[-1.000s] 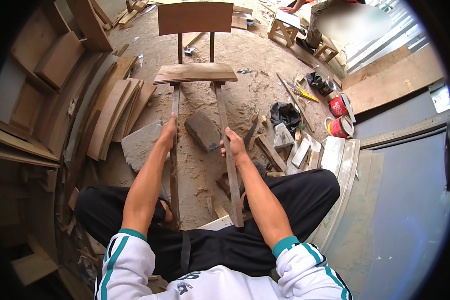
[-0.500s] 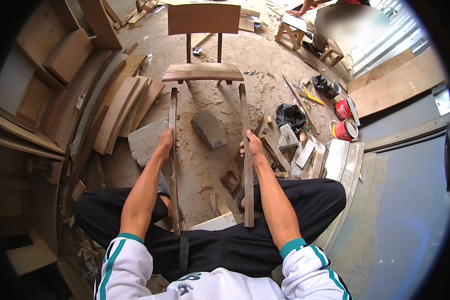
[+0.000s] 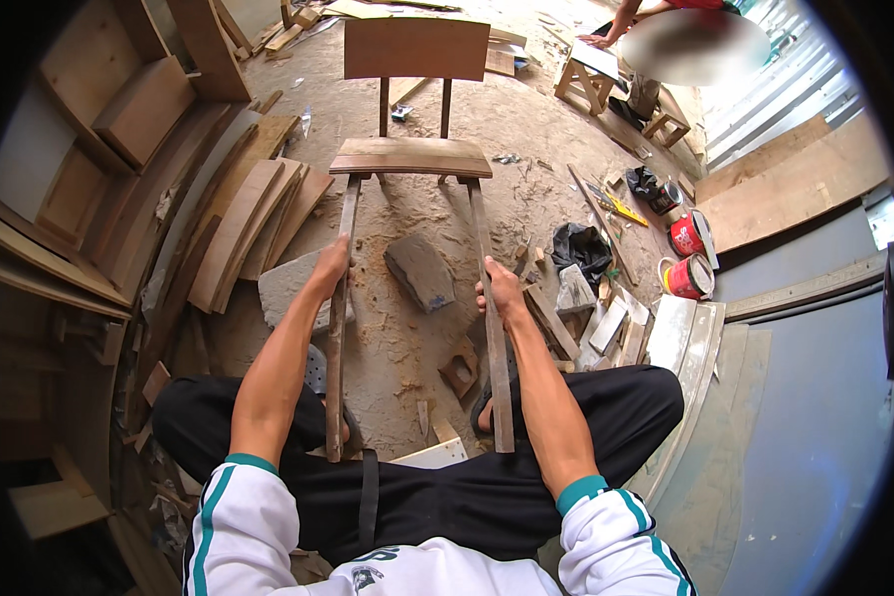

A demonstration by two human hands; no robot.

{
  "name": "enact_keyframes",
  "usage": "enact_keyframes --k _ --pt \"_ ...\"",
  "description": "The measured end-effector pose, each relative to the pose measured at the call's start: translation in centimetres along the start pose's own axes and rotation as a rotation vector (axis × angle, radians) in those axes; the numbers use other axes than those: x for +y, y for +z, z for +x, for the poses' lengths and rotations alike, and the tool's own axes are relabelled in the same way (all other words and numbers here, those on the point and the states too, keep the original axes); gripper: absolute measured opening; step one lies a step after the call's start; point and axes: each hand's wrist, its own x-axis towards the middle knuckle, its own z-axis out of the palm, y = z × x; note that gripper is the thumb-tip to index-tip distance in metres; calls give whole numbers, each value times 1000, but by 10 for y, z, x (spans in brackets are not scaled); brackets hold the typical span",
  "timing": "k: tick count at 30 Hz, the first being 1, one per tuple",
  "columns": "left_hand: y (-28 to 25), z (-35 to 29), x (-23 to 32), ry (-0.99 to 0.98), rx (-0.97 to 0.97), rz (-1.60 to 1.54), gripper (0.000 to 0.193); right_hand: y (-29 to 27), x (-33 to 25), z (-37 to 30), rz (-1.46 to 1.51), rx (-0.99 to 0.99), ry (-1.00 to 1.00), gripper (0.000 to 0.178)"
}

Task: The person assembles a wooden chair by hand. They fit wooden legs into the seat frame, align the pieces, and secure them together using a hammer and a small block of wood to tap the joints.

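Observation:
My left hand (image 3: pixel 331 266) is closed around a long, narrow wooden strip (image 3: pixel 337 368). A similar wooden strip (image 3: pixel 497 372) is gripped in my right hand (image 3: pixel 504 291). Both run away from me, roughly side by side, their near ends above my lap. Their far ends meet the front edge of a wooden chair's seat (image 3: pixel 410 157) in the picture; whether they touch it I cannot tell. Behind that seat rises the brown backrest (image 3: pixel 415 48) on two thin posts. Between the strips, a grey-brown stone block (image 3: pixel 420 270) and a wooden hand plane or saw handle-like piece (image 3: pixel 459 368) lie on the ground.
Curved boards (image 3: pixel 236 233) and shelving (image 3: pixel 139 109) line the left. To the right lie wood offcuts (image 3: pixel 608 325), a black plastic bag (image 3: pixel 580 248), paint cans (image 3: pixel 687 276) and a yellow tool (image 3: pixel 626 209). Another person's hand (image 3: pixel 596 40) rests on a small stool (image 3: pixel 588 72) at the far right.
The strips have moved forward, closing the gap in the picture between their far ends and the seat. The left strip's near end has swung slightly left. Both hands keep their grip.

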Motion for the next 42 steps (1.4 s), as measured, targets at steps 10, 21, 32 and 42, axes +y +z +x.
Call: enact_keyframes --k 10,21,32,42 --pt "11 -4 2 55 20 -2 50 1 -6 -4 -59 6 -32 51" --pt "10 -18 -10 80 14 20 51 4 3 -13 -45 -5 -24 50" --pt "49 -52 -24 67 -23 50 47 17 31 -31 5 15 8 51" --pt "50 -41 -5 87 -19 7 47 29 13 -39 -12 -61 -11 48"
